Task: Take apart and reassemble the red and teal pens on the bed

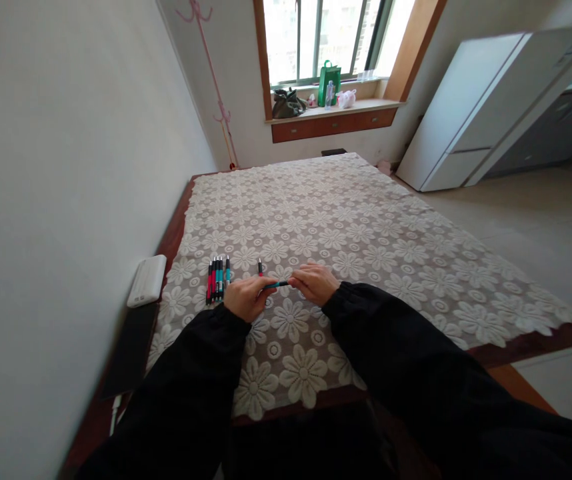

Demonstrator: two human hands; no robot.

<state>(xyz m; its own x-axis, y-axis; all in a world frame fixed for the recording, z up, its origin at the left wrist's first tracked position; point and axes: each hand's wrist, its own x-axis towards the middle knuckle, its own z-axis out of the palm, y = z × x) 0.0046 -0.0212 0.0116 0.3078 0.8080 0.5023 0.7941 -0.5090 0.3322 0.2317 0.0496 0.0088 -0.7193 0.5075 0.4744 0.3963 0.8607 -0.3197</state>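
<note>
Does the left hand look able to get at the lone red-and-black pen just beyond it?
Probably yes, once freed: the red-and-black pen lies close by, its far end uncovered. Right now the left hand is holding a teal-and-black pen with the right hand.

Teal meets black on a pen point(278, 285) | Red, teal and black colour a row of pens point(221, 275) | Taupe lace tablecloth point(311, 227) carries a cream floral-and-ring pattern | Sleeves point(391, 327) in solid black | Reddish-brown table edge point(521, 348) | White power bank point(149, 280), white refrigerator point(483, 97) | Green tote bag point(323, 83) | Pink coat rack point(208, 50)
</note>
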